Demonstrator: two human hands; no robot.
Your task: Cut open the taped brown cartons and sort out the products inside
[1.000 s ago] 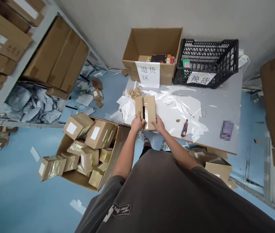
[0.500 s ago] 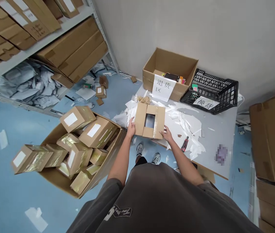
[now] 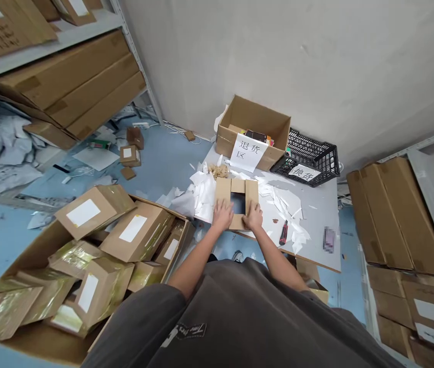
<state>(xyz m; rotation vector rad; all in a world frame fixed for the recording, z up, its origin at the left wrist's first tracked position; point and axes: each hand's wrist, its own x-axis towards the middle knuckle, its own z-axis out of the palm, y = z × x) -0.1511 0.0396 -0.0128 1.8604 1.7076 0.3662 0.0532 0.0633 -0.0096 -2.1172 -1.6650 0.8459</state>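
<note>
On the table in front of me sits a small cardboard box (image 3: 222,189), its top flaps framing a square opening with something dark inside. My left hand (image 3: 223,215) grips the left flap, fingers curled to the opening's edge. The right flap is held by my right hand (image 3: 254,216) near the box's front corner. White paper scraps (image 3: 203,194) lie around the box, and crumpled brown paper (image 3: 219,170) lies behind it. A red and black utility knife (image 3: 283,233) rests to the right, apart from my hand.
An open carton (image 3: 226,139) with a paper sign and a black plastic crate (image 3: 318,176) stand at the table's back. Left of me, a large carton (image 3: 186,236) is heaped with taped boxes (image 3: 134,235). Shelves with cartons (image 3: 396,214) flank both sides.
Both hands have moved from the box's outer sides onto its top flaps. The box now sits a little lower and nearer the table. My view has shifted to the right.
</note>
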